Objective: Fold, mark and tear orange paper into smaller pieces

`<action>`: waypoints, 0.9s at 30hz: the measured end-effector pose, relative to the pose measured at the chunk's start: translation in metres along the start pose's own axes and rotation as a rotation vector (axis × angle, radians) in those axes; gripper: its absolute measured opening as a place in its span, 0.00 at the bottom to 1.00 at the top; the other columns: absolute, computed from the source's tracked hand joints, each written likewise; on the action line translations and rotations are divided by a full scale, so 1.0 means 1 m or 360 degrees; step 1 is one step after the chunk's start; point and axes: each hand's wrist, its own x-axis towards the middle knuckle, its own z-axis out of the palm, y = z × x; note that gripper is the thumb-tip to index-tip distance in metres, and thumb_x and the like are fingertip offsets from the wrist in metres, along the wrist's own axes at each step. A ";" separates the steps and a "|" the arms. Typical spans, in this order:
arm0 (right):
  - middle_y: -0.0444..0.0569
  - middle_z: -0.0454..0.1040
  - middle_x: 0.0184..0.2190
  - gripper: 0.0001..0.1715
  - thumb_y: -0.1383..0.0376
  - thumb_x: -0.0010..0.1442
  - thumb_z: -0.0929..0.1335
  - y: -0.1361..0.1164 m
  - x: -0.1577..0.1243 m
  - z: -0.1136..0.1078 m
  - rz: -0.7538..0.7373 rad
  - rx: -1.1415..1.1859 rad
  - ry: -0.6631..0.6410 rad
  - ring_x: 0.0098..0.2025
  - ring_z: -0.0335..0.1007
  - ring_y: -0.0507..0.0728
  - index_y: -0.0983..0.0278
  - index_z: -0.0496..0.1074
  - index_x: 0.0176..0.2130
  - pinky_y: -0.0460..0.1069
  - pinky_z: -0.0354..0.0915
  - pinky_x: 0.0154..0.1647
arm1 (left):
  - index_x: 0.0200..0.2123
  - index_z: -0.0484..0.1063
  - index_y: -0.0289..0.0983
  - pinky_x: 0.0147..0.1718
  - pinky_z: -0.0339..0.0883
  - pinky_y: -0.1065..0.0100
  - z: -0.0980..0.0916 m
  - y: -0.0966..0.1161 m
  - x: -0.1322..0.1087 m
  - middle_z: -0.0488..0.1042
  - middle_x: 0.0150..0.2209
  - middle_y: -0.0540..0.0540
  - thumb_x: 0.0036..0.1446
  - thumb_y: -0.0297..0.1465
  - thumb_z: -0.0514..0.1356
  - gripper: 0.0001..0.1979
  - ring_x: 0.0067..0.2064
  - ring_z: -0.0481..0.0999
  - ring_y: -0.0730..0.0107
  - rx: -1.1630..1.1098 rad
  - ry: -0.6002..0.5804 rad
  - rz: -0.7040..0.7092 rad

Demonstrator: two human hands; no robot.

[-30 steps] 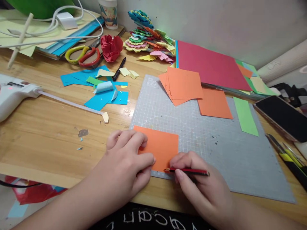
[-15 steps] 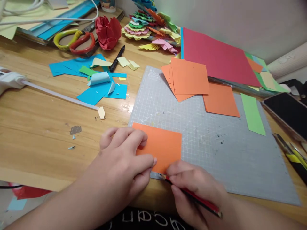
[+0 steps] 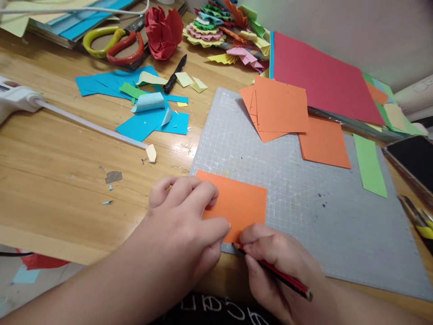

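Observation:
A square sheet of orange paper [image 3: 241,203] lies at the near left edge of the grey cutting mat [image 3: 291,243]. My left hand [image 3: 186,221] rests over its left side with bent fingers, holding it down. In my right hand [image 3: 284,257] is a red and black pencil [image 3: 284,277], gripped near its sharpened end. The pencil's tip meets the sheet's near edge, just right of my left thumb. Part of the sheet is hidden under my left fingers.
More orange squares [image 3: 282,106] and a green strip [image 3: 370,164] lie on the mat. Blue paper scraps [image 3: 138,126], a black pen [image 3: 175,74], scissors [image 3: 125,47] and a glue gun [image 3: 18,99] are to the left. A phone [image 3: 412,158] and cutter [image 3: 414,212] lie at right.
The pencil tip has shifted slightly up onto the sheet's near edge. My left hand keeps its place on the paper. The whole view has shifted a little.

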 end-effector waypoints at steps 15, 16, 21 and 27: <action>0.44 0.66 0.28 0.12 0.77 0.59 0.60 0.000 0.000 -0.001 0.0009 0.0000 -0.0040 0.28 0.63 0.50 0.61 0.58 0.37 0.46 0.62 0.27 | 0.23 0.69 0.41 0.43 0.49 0.54 0.000 0.001 0.000 0.66 0.37 0.48 0.55 0.28 0.57 0.09 0.41 0.62 0.61 0.0021 -0.0012 -0.0033; 0.44 0.66 0.28 0.12 0.77 0.59 0.60 0.000 -0.001 -0.001 0.0007 -0.0004 -0.0027 0.28 0.64 0.50 0.61 0.58 0.38 0.46 0.62 0.27 | 0.23 0.69 0.41 0.43 0.49 0.54 0.000 0.001 0.000 0.66 0.37 0.48 0.55 0.28 0.58 0.09 0.41 0.62 0.61 0.0022 -0.0011 -0.0030; 0.43 0.64 0.26 0.10 0.76 0.59 0.60 0.002 -0.001 -0.001 -0.0004 -0.0065 -0.0083 0.26 0.60 0.50 0.61 0.57 0.35 0.46 0.60 0.26 | 0.23 0.70 0.41 0.43 0.50 0.55 -0.001 0.001 0.001 0.66 0.37 0.48 0.54 0.28 0.58 0.08 0.40 0.61 0.62 0.0024 -0.0013 -0.0017; 0.44 0.65 0.28 0.11 0.76 0.59 0.59 0.001 -0.002 -0.002 0.0038 -0.0071 -0.0023 0.27 0.63 0.50 0.60 0.57 0.37 0.46 0.62 0.26 | 0.23 0.71 0.42 0.44 0.49 0.55 -0.003 0.002 0.002 0.66 0.36 0.49 0.54 0.28 0.58 0.08 0.40 0.61 0.62 0.0028 -0.0061 -0.0041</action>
